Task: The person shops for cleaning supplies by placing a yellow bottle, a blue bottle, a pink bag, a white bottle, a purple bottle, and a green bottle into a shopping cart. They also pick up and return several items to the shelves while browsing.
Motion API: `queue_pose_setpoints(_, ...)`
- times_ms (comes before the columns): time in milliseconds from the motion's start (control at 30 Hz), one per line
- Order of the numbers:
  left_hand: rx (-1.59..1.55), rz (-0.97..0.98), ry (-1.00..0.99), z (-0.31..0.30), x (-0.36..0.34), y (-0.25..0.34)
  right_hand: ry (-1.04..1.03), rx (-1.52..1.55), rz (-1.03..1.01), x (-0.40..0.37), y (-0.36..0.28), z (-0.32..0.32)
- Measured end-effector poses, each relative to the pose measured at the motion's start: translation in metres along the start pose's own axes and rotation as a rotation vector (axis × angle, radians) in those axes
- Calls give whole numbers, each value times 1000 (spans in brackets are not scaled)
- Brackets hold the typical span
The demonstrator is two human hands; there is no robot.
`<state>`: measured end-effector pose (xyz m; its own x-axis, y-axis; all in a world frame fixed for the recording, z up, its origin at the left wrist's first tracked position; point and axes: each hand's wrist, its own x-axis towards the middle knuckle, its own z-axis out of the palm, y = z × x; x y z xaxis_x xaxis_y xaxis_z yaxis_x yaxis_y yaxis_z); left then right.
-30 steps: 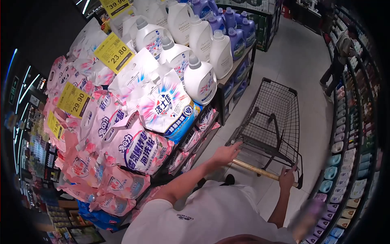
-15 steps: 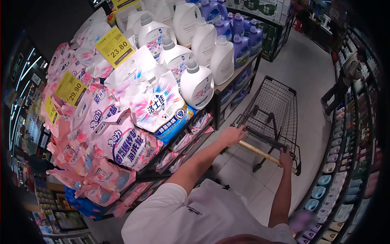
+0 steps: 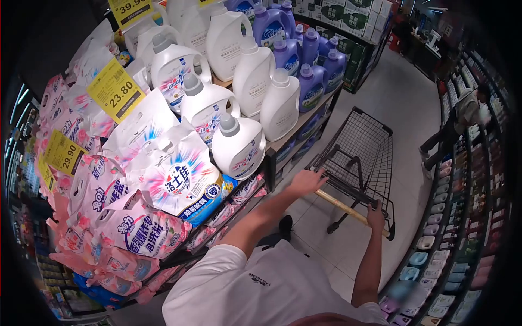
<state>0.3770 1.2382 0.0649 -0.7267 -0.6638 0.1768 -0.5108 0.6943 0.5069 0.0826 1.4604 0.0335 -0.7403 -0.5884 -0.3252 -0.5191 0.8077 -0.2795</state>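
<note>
An empty black wire shopping cart [image 3: 361, 157] stands in the aisle in front of me. Its wooden push handle [image 3: 348, 212] runs between my hands. My left hand [image 3: 305, 181] rests on the left end of the handle, its fingers laid over the cart's rim. At the right end, my right hand [image 3: 376, 214] is closed around the handle. Both arms are stretched forward from my white T-shirt [image 3: 272, 288].
On the left, a display shelf [image 3: 296, 133] holds white detergent jugs [image 3: 239, 144], purple jugs [image 3: 312, 81] and pink and white refill pouches [image 3: 176, 182] with yellow price tags [image 3: 115, 89]. Shelves of small packs [image 3: 440, 239] line the right. Another person [image 3: 457, 122] bends at those shelves farther down.
The cart and both hands have moved forward along the aisle. The display shelf has slid down and left in my view, and more purple jugs now show.
</note>
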Motion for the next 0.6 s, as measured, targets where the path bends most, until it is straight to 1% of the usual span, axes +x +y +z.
queue_pose_setpoints(67, 8, -5, -51, -1, 23, -2, -67, -28, 40, 25, -4, -3)
queue_pose_setpoints(100, 31, -10, -58, -1, 35, -3, -56, -37, 32, 41, -4, -3)
queue_pose_setpoints(167, 27, 10, -31, 3, 60, -10, -126, 64, 90, 83, 9, 8)
queue_pose_setpoints(200, 26, 32, -21, 8, 70, -14, -130, 62, 97, 104, 12, 12)
queue_pose_setpoints(233, 21, 34, -32, 12, 81, -18, -130, 85, 96, 114, 9, 8)
queue_pose_setpoints(267, 16, 42, 3, 17, 93, -21, -130, 106, 96, 121, 7, 7)
queue_pose_setpoints(300, 10, 48, 33, 23, 104, -24, -92, -46, 68, 129, 6, 3)
queue_pose_setpoints(333, 3, 47, 15, 28, 114, -27, -103, -48, 83, 129, -7, -9)
queue_pose_setpoints(400, 34, 55, 15, 36, 137, -35, 22, -55, 76, 129, -32, -26)
queue_pose_setpoints(533, 35, 14, -56, 54, 178, -43, 47, 4, 136, 163, -40, -37)
queue_pose_setpoints(600, 10, 21, -62, 58, 192, -47, 87, -7, 109, 174, -47, -43)
